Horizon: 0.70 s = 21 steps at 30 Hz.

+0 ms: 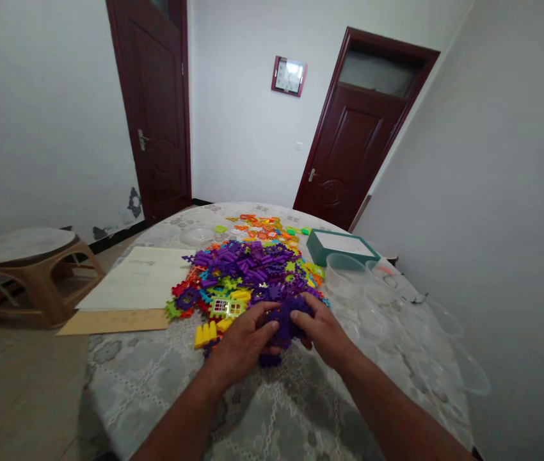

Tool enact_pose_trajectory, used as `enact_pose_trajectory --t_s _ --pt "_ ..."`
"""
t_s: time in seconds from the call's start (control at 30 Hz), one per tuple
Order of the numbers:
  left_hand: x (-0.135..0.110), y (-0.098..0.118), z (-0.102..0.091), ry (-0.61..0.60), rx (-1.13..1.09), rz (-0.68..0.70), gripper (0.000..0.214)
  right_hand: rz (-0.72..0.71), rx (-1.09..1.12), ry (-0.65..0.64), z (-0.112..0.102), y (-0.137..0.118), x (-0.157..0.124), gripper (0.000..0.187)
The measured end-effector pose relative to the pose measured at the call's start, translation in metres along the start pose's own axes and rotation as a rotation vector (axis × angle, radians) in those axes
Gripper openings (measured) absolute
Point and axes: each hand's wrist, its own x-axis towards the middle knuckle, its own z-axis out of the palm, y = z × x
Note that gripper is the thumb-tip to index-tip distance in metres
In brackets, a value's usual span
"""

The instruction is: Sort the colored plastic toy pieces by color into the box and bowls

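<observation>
Between my two hands is a cluster of dark purple interlocking building pieces (287, 320), held just in front of the pile. My left hand (250, 336) grips its left side, thumb on top. On its right side, my right hand (322, 325) has the thumb and fingers closed around it. How the pieces join is partly hidden by my fingers. Behind them lies a heap of plastic building pieces (253, 259), mostly purple on top, with red, green and blue ones around. A yellow ridged piece (205, 334) and a light green window piece (226, 308) lie left of my left hand.
Orange pieces (262, 224) are spread at the far side of the table (301, 422). At right stand a green-and-white box (342, 246) and several clear plastic containers (346, 275). Paper sheets (132, 278) lie at left, near a stool (27, 275).
</observation>
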Motion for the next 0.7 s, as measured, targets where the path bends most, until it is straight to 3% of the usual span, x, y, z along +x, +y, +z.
enact_pose_trajectory --t_s 0.17,0.27,0.33,0.43,0.53,0.7 --pt "-0.002 0.007 -0.002 0.045 -0.04 -0.014 0.043 -0.062 -0.058 0.118 -0.05 -0.03 0.028 0.03" --pt "-0.003 0.014 -0.006 0.113 -0.02 -0.025 0.039 -0.123 -0.172 0.292 -0.1 -0.048 0.073 0.03" --pt "-0.004 0.019 -0.011 0.153 0.039 -0.016 0.037 -0.083 -0.377 0.486 -0.134 -0.055 0.108 0.027" --pt "-0.004 0.024 -0.022 0.231 0.283 0.07 0.036 -0.039 -0.491 0.613 -0.175 -0.058 0.156 0.02" --pt "-0.005 0.028 -0.035 0.341 0.554 0.207 0.03 0.009 -0.572 0.682 -0.2 -0.051 0.19 0.019" --pt "-0.004 0.03 -0.055 0.432 0.757 0.313 0.027 0.105 -0.671 0.716 -0.22 -0.031 0.221 0.02"
